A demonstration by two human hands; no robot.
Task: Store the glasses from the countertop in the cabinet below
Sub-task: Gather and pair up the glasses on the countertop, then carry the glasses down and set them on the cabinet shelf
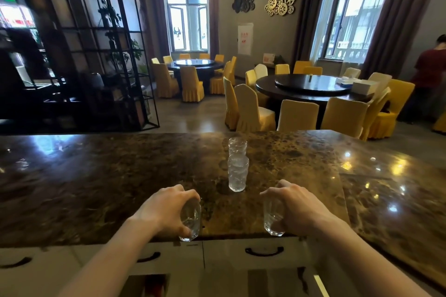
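My left hand (166,207) grips a clear glass (190,222) from above, at the front edge of the dark marble countertop (96,188). My right hand (296,205) holds a second clear glass (272,220) in the same way, also at the front edge. Two more textured clear glasses stand upright in a line farther back on the counter: a near one (238,172) between my hands and a far one (237,146) behind it. Below the counter are white drawer fronts with black handles (264,251); the cabinet under them is mostly out of view.
Beyond the counter is a dining room with round dark tables (306,87) and yellow-covered chairs (298,116). A black metal shelf unit (96,55) stands at the left. A person in a dark red top (429,67) stands at the far right.
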